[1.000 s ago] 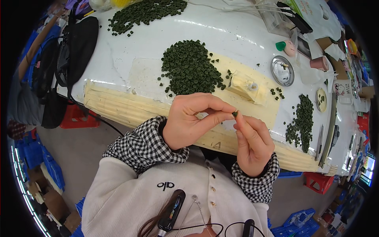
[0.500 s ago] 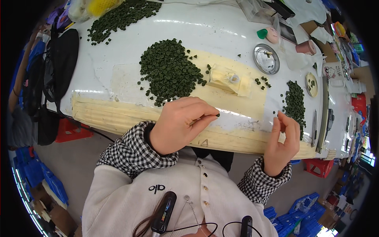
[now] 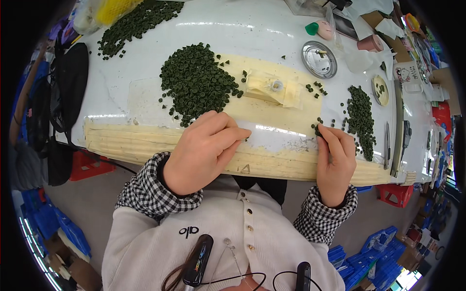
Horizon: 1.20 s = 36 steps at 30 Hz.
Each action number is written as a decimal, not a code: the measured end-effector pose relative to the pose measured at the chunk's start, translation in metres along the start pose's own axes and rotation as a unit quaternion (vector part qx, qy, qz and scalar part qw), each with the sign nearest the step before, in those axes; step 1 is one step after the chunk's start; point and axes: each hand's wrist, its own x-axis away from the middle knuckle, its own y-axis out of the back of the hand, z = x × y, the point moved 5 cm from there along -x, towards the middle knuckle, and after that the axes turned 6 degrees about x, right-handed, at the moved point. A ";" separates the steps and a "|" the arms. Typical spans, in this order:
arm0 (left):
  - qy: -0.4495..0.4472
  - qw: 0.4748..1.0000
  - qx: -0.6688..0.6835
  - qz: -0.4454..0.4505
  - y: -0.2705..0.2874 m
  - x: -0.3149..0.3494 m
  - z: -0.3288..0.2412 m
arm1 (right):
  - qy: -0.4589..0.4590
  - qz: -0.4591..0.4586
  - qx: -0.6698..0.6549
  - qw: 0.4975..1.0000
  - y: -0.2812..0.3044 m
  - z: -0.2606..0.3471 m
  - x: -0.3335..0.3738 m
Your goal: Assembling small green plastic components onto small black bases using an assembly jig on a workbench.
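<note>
My left hand (image 3: 206, 153) is closed in a pinch near the table's front edge, below the large heap of dark green cap-like pieces (image 3: 194, 82). At its fingertips a sliver of one small dark green piece (image 3: 247, 139) shows. To the right, my right hand (image 3: 337, 160) has its thumb and forefinger pinched together over another small dark green piece (image 3: 318, 131), mostly covered by the fingers. Two loose pieces (image 3: 314, 126) lie beside those fingertips. A smaller pile of similar pieces (image 3: 360, 116) lies just right of this hand.
Between the heaps stands a block wrapped in yellowish tape (image 3: 262, 92) with a clear ring on top. Behind are a round metal dish (image 3: 319, 59) and a third heap (image 3: 136, 26). Tweezers (image 3: 387, 145) and a shallow dish (image 3: 380, 90) lie right; a black bag (image 3: 73, 82) hangs left.
My right hand has moved left, and loose pieces now lie by its fingertips. My left hand has drawn slightly left, still pinched. The whole view has shifted a little.
</note>
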 end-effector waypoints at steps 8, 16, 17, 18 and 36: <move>0.028 0.997 -0.050 -0.051 0.025 0.000 0.002 | 0.010 -0.034 0.021 0.999 0.001 0.009 -0.014; 0.035 0.991 -0.099 -0.083 0.039 0.005 0.006 | 0.070 -0.042 0.100 0.992 -0.010 0.024 -0.018; 0.032 0.990 -0.105 -0.083 0.039 0.005 0.006 | 0.074 -0.046 0.105 0.991 -0.010 0.025 -0.018; 0.024 0.990 -0.111 -0.083 0.039 0.004 0.006 | 0.069 -0.039 0.094 0.992 -0.011 0.026 -0.019; -0.008 0.979 -0.195 -0.054 0.021 -0.005 0.013 | 0.006 -0.091 -0.039 0.995 -0.008 0.022 -0.011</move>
